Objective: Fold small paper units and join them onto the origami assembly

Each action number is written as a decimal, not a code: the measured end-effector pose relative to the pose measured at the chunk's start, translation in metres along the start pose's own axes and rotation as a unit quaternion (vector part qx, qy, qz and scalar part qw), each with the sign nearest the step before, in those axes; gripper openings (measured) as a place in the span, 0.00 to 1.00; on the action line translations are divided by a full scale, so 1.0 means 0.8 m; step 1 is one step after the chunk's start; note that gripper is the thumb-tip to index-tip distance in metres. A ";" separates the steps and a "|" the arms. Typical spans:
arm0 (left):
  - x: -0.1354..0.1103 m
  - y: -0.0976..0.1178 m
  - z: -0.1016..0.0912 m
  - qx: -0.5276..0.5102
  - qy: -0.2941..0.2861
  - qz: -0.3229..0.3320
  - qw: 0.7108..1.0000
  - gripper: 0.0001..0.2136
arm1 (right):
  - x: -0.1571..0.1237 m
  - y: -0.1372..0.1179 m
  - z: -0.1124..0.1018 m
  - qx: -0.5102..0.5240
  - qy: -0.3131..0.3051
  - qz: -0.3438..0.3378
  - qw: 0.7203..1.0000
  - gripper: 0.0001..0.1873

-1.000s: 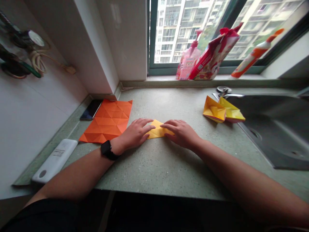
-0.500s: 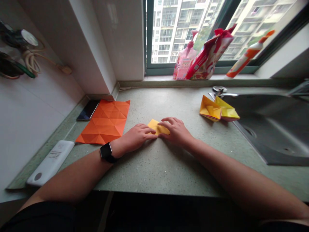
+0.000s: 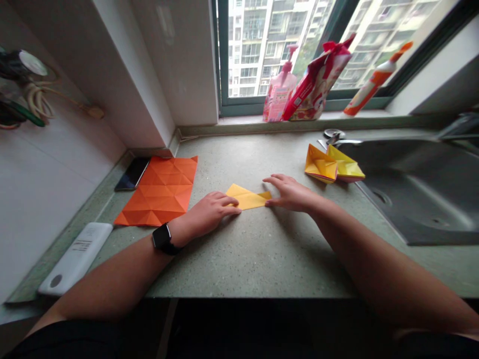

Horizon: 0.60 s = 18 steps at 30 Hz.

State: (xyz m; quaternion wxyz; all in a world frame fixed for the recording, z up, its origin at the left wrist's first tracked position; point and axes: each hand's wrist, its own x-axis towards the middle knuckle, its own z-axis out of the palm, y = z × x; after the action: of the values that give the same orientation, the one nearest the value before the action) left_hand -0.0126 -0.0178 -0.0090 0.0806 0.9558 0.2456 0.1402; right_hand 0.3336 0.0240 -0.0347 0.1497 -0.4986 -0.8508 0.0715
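A folded yellow paper [image 3: 247, 198] lies flat on the green speckled counter [image 3: 262, 249]. My left hand [image 3: 205, 216], with a black watch on the wrist, rests on the paper's left end with its fingers curled down onto it. My right hand [image 3: 290, 193] lies at the paper's right end, fingers stretched out and flat, the fingertips pressing the right tip. The middle of the paper shows between the two hands.
A creased orange sheet [image 3: 160, 190] lies to the left, beside a dark phone [image 3: 132, 173] and a white remote-like device [image 3: 76, 258]. Two folded yellow paper shapes [image 3: 333, 167] sit near the steel sink [image 3: 419, 189]. Bottles and a red pouch [image 3: 313, 82] stand on the windowsill.
My right hand has slid to the right along the paper and spread flat, uncovering more of the yellow paper. My left hand has stayed on the left end.
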 end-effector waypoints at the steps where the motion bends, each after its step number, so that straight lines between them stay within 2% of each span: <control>1: 0.000 0.000 0.000 0.000 -0.002 0.000 1.000 0.17 | 0.000 0.006 -0.003 0.004 -0.003 -0.005 1.000 0.37; 5: 0.000 0.000 -0.003 -0.007 -0.005 0.001 1.000 0.16 | -0.002 0.021 -0.012 0.005 -0.018 -0.007 1.000 0.37; 9: 0.000 -0.001 -0.003 -0.009 -0.003 0.006 1.000 0.16 | -0.003 0.016 -0.033 0.018 -0.021 -0.012 1.000 0.34; 14: 0.003 0.002 -0.002 -0.020 0.001 0.004 1.000 0.18 | 0.002 -0.034 -0.061 0.063 0.083 -0.023 0.994 0.28; 16: 0.005 0.004 -0.002 -0.015 -0.003 0.004 1.000 0.17 | 0.003 -0.062 -0.057 0.065 0.074 -0.063 0.993 0.27; 18: 0.007 0.007 -0.002 -0.010 -0.005 0.004 1.000 0.16 | 0.002 -0.085 -0.045 0.059 0.034 -0.091 0.994 0.26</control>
State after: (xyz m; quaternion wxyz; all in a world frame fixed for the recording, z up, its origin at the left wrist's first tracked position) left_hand -0.0063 -0.0196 -0.0049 0.0911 0.9566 0.2395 0.1386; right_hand 0.2888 -0.0091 0.0182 0.2137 -0.4116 -0.8813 0.0907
